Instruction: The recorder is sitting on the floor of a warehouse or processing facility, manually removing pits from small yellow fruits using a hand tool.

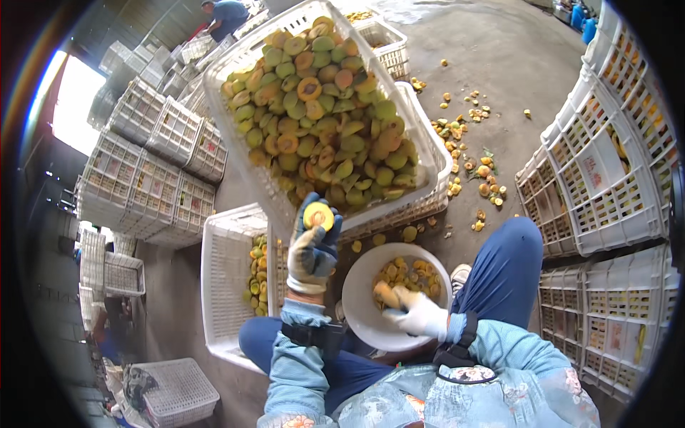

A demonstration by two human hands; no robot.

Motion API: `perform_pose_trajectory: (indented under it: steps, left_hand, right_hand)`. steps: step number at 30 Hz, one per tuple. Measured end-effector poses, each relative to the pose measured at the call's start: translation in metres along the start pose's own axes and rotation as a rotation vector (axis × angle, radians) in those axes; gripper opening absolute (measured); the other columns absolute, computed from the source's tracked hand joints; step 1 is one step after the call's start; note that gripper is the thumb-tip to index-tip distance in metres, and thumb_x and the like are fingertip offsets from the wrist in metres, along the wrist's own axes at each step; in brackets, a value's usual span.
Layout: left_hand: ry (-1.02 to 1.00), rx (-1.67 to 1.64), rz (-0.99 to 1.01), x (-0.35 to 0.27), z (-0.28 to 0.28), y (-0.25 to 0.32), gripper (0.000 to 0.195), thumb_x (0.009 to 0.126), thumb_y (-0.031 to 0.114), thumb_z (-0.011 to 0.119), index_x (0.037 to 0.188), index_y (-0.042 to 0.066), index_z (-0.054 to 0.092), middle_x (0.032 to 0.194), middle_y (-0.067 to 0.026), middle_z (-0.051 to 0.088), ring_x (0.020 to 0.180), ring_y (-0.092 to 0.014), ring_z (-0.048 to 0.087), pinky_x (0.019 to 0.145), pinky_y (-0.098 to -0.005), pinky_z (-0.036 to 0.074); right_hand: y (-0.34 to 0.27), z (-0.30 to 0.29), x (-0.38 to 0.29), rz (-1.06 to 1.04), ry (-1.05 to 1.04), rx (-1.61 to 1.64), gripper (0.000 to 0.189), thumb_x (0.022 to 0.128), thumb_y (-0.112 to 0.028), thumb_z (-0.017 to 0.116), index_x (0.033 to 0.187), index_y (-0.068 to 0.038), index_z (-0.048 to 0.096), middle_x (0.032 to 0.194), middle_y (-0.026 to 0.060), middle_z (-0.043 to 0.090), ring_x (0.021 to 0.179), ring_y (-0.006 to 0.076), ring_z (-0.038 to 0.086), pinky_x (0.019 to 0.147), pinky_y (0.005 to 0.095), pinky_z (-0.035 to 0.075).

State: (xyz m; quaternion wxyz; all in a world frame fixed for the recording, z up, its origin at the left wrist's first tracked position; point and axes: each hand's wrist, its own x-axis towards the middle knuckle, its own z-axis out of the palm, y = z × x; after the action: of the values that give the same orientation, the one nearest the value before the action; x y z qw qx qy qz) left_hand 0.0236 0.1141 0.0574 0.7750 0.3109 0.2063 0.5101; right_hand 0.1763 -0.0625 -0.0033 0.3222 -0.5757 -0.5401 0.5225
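My left hand (313, 249), in a grey-and-white work glove with dark fingers, holds up a halved fruit (319, 216), likely a peach or apricot, its yellow cut face and brown centre towards me. It is by the near edge of a white plastic crate (251, 171) heaped with green and orange fruit (321, 117), many pieces cut. My right hand (415, 313), in a white glove, is over a white basin (357, 299) part filled with yellow-orange fruit pieces (420, 270). Blur around its fingertips, where something orange-tan shows, hides whether it grips anything.
At left, an open white crate (230, 283) holds some fruit. Fruit scraps (484, 171) litter the concrete floor. Stacked crates rise on the right (594, 155) and left (144, 176). An upturned crate (176, 388) lies lower left. A person (227, 16) bends over crates far back.
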Motion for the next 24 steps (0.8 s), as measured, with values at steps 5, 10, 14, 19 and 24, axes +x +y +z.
perform_pose_trajectory:
  steps: [5,10,14,19,24]
  left_hand:
    - [0.248,-0.369,-0.133,-0.056,-0.018,-0.033,0.039,0.09,0.033,0.052,0.119,0.006,0.052,0.114,-0.0154,0.057,0.103,-0.031,0.056,0.093,-0.0436,0.046]
    - [0.193,-0.164,-0.017,-0.071,-0.016,-0.06,0.049,0.091,0.046,0.047,0.117,0.004,0.053,0.107,-0.0109,0.059,0.095,-0.026,0.056,0.084,-0.0395,0.048]
    - [0.261,-0.024,-0.012,-0.079,-0.001,-0.068,0.049,0.092,0.047,0.045,0.114,0.004,0.054,0.103,-0.0086,0.059,0.093,-0.022,0.056,0.083,-0.037,0.048]
    - [0.317,0.048,-0.013,-0.082,-0.002,-0.075,0.048,0.093,0.048,0.043,0.11,0.005,0.055,0.099,-0.007,0.059,0.089,-0.019,0.057,0.082,-0.036,0.049]
    - [0.321,0.088,0.016,-0.086,-0.003,-0.084,0.051,0.093,0.05,0.042,0.11,0.004,0.055,0.099,-0.0073,0.059,0.086,-0.018,0.058,0.078,-0.0335,0.051]
  right_hand:
    - [-0.018,-0.001,0.003,-0.05,0.088,0.087,0.037,0.08,-0.028,0.062,0.107,-0.005,0.05,0.091,0.0242,0.061,0.087,0.0411,0.058,0.073,0.043,0.046]
    - [-0.021,0.015,0.01,-0.073,0.122,-0.083,0.038,0.082,-0.027,0.061,0.107,-0.001,0.05,0.086,0.0197,0.063,0.077,0.0301,0.064,0.067,0.0359,0.05]
    - [-0.027,0.019,0.015,0.026,0.105,-0.17,0.036,0.084,-0.029,0.057,0.102,0.001,0.05,0.085,0.0222,0.063,0.08,0.0352,0.063,0.068,0.0385,0.05]
    - [-0.023,0.021,0.015,0.061,0.06,-0.198,0.036,0.084,-0.028,0.057,0.104,0.001,0.049,0.085,0.0231,0.062,0.082,0.037,0.063,0.07,0.0385,0.049]
    - [-0.018,0.019,0.017,0.095,-0.053,-0.054,0.033,0.084,-0.024,0.056,0.102,0.002,0.049,0.079,0.0178,0.061,0.068,0.0279,0.062,0.059,0.0351,0.048]
